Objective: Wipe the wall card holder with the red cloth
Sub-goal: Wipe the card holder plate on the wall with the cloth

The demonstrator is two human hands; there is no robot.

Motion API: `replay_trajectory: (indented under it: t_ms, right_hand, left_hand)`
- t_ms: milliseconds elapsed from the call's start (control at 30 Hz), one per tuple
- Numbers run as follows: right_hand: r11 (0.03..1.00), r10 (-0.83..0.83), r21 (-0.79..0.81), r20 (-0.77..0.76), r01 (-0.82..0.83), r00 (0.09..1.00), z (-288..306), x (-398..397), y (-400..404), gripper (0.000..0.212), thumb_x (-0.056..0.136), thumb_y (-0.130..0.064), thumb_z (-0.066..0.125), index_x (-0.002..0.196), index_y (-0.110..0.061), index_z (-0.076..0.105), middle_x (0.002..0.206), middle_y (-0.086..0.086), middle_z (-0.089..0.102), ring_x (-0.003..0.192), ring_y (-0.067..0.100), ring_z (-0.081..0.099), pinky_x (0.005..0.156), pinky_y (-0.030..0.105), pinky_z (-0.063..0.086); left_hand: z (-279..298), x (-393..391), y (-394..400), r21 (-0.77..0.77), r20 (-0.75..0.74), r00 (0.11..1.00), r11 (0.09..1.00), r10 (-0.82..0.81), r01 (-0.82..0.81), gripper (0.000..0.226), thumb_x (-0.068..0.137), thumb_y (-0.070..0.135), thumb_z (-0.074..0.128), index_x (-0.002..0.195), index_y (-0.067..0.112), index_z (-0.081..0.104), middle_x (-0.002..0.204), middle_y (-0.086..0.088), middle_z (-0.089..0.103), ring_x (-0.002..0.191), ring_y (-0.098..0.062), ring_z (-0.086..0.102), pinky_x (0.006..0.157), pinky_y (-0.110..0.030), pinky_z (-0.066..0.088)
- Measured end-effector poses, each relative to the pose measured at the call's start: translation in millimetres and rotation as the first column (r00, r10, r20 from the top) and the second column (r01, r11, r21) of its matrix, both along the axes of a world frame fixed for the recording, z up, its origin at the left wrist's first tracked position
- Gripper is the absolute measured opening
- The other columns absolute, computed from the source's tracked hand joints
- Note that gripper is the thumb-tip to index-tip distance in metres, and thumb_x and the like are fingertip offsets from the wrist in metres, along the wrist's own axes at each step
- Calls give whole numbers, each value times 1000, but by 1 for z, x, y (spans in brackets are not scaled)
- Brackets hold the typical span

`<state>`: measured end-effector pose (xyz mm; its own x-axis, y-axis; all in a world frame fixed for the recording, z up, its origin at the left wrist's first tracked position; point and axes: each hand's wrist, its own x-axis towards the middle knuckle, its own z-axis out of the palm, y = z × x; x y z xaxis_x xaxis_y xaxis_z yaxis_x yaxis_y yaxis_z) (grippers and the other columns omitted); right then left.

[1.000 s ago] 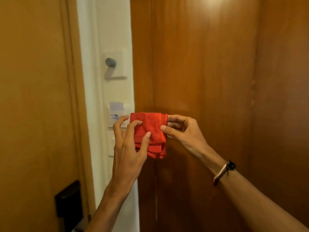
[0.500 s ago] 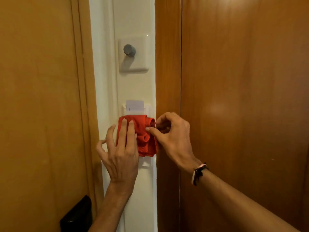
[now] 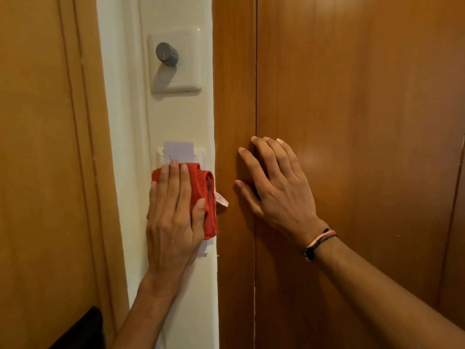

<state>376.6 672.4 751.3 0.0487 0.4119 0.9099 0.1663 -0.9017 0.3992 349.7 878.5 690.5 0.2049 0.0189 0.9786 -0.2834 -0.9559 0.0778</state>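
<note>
The white wall card holder (image 3: 200,156) sits on the cream wall strip, with a white card (image 3: 178,148) sticking up from its slot. Most of the holder is hidden under the folded red cloth (image 3: 207,195). My left hand (image 3: 173,217) lies flat on the cloth, fingers pointing up, and presses it against the holder. A small white label hangs from the cloth's right edge. My right hand (image 3: 275,187) rests apart from the cloth, palm flat and fingers spread on the wooden panel to the right.
A white plate with a grey round knob (image 3: 167,54) is on the wall above the holder. A wooden door frame (image 3: 83,147) runs down the left, with a black door fitting (image 3: 80,331) at the bottom left. Brown wooden panels (image 3: 352,96) fill the right.
My right hand has let go of the cloth and moved right onto the wooden panel. My left hand now covers the cloth alone, flat against the holder.
</note>
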Motion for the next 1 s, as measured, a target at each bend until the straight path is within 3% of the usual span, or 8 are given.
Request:
replay_trajectory:
  t_ms: [133,233,433,633,733,833,900,1000]
  right_hand:
    - [1000,-3,6,15,3,1000,-1,1,0,61,104,-53,41,150,-12,45,154,19,46,145,34,34,129,44,15]
    - [1000,-7,7,15,7,1000,-1,1,1,62,104,-53,41,151,-12,45,155,20,46,145,34,34,129,44,14]
    - [1000,-12,7,35,11,999,-1,1,0,61,104,-52,42,150,-12,45,155,21,45,146,35,34,129,42,11]
    - [999,-37,0,34,37,999,-1,1,0,60,105,-51,41,151,-12,43,156,21,43,146,36,32,131,39,1]
    - [999,-33,0,32,33,999,-1,0,0,60,105,-50,41,151,-12,43,157,21,43,147,36,32,131,39,1]
    - [999,-33,-3,28,33,999,-1,1,-1,60,105,-50,41,151,-12,43,157,22,43,147,36,32,131,39,0]
    - [999,-34,-3,29,34,999,0,1,-1,60,105,-50,41,150,-12,43,156,22,43,146,36,32,131,39,1]
    - [999,-35,-2,28,35,999,-1,1,0,59,105,-50,43,149,-12,44,156,22,44,146,36,33,128,44,14]
  left_hand:
    - [-22,-2,-2,81,13,999,996,35,-36,63,105,43,30,149,-1,30,155,-25,34,145,-43,31,115,-60,33]
    - [-6,3,7,103,22,997,992,73,-75,60,107,39,28,149,-2,30,154,-27,37,145,-43,31,116,-59,33]
    - [-17,2,-3,38,4,993,993,115,-115,57,109,37,24,149,-3,32,153,-27,39,144,-43,34,113,-60,39]
    - [8,4,0,18,41,995,996,91,-92,59,109,41,19,151,1,27,155,-27,37,145,-43,33,116,-57,31]
    - [-12,0,-3,21,0,993,992,121,-121,60,104,41,34,148,0,41,153,-28,41,143,-48,37,104,-66,44]
    - [2,7,7,15,147,986,996,79,-82,56,100,40,50,135,-4,57,136,-31,58,130,-48,54,93,-65,54]
    - [12,14,12,-6,259,966,1000,24,-24,54,101,40,51,130,-4,60,128,-29,65,123,-46,60,93,-64,54]
    - [-10,12,2,-22,253,967,1000,16,-10,49,101,34,55,138,2,51,133,-24,64,129,-40,57,103,-61,49]
